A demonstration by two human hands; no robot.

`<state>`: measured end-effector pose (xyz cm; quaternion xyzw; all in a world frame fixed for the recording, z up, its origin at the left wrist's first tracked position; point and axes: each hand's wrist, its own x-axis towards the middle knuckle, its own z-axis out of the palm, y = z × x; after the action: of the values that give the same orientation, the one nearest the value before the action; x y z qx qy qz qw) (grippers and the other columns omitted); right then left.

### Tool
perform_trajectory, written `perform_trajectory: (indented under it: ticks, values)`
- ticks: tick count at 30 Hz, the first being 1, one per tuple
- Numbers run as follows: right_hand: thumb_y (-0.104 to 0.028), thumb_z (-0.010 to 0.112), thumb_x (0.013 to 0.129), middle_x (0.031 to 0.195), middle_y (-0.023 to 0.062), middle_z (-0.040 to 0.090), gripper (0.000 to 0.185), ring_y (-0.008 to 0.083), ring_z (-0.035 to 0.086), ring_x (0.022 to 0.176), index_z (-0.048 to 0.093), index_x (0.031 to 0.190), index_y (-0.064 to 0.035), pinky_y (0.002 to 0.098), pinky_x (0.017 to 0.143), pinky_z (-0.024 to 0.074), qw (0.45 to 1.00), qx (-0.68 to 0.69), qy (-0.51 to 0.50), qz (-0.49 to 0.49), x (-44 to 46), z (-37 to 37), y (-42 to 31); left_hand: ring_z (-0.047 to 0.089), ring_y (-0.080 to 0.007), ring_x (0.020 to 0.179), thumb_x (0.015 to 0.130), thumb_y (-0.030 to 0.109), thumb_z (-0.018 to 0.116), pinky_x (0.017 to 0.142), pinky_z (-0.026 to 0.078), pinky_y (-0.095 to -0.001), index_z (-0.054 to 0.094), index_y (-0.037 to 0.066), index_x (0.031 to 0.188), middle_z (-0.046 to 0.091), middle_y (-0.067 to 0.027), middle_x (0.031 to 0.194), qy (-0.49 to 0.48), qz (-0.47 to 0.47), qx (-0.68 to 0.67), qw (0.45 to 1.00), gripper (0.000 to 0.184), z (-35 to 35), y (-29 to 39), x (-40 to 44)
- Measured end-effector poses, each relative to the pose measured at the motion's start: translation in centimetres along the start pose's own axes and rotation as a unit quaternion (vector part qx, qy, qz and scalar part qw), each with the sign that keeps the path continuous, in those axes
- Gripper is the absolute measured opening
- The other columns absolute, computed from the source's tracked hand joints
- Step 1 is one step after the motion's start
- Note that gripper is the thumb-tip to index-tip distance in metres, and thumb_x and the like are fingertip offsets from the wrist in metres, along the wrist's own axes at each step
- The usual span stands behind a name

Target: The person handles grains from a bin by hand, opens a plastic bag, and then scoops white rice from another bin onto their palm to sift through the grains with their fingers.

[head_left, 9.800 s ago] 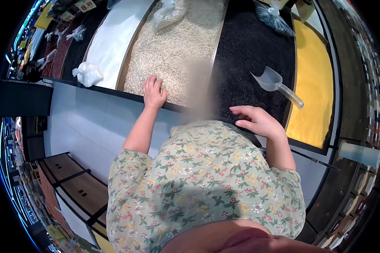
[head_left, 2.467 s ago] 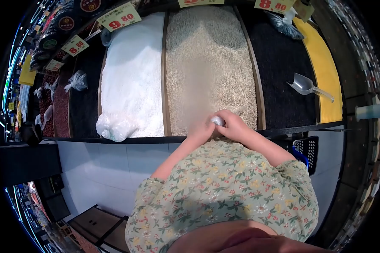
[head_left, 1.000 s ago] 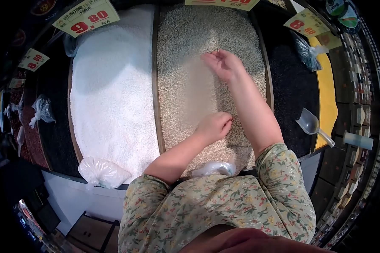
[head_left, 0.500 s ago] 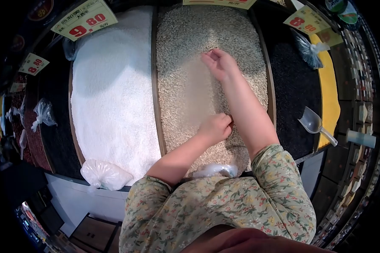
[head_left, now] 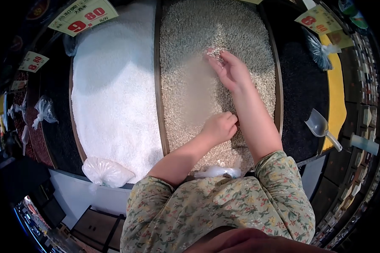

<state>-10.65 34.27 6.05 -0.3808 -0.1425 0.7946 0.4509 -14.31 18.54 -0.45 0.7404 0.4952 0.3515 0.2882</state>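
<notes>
In the beige grain bin (head_left: 257, 59), my right hand (head_left: 229, 69) is turned palm up with fingers apart, and some pale grains (head_left: 216, 52) lie at its fingertips. My left hand (head_left: 219, 127) is closed over the grain beside my right forearm; what its fingers hold, if anything, is hidden. A clear plastic bag (head_left: 219, 171) rests at the bin's near edge, against my shirt. A blurred patch covers part of the grain left of my hands.
A white grain bin (head_left: 114, 92) with a tied bag (head_left: 107, 172) at its front is on the left. To the right, a black grain bin (head_left: 304, 92) holds a clear scoop (head_left: 318, 124) beside yellow grain (head_left: 335, 101). Price signs (head_left: 84, 17) stand along the back.
Both hands have left the bin's near edge, where they were together around a shiny object; the plastic bag now lies there. In the latest moments, pale grains have appeared at my right fingertips.
</notes>
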Motion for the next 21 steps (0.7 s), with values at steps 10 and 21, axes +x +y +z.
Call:
perform_trajectory:
  ticks: [10, 21]
  values:
    - [0.005, 0.045, 0.086, 0.113, 0.0202, 0.058, 0.03, 0.027, 0.061, 0.102, 0.048, 0.116, 0.0081, 0.0238, 0.078, 0.0567, 0.99, -0.118, -0.064, -0.03, -2.9, 0.3, -0.5, 0.056, -0.0279, 0.063, 0.068, 0.012, 0.062, 0.056, 0.048, -0.0395, 0.056, 0.005, 0.079, 0.053, -0.0097, 0.072, 0.01, 0.016, 0.027, 0.999, 0.014, 0.7, -0.9, -0.2]
    - [0.005, 0.048, 0.085, 0.109, 0.0203, 0.06, 0.035, 0.0258, 0.064, 0.096, 0.045, 0.12, 0.0073, 0.0236, 0.074, 0.0567, 0.986, -0.152, -0.049, -0.04, -3.5, 0.9, -0.2, 0.058, -0.0287, 0.066, 0.068, 0.012, 0.063, 0.06, 0.049, -0.0398, 0.057, 0.005, 0.086, 0.057, -0.0108, 0.076, -0.032, 0.003, 0.023, 0.999, 0.02, -0.1, -0.5, 0.0]
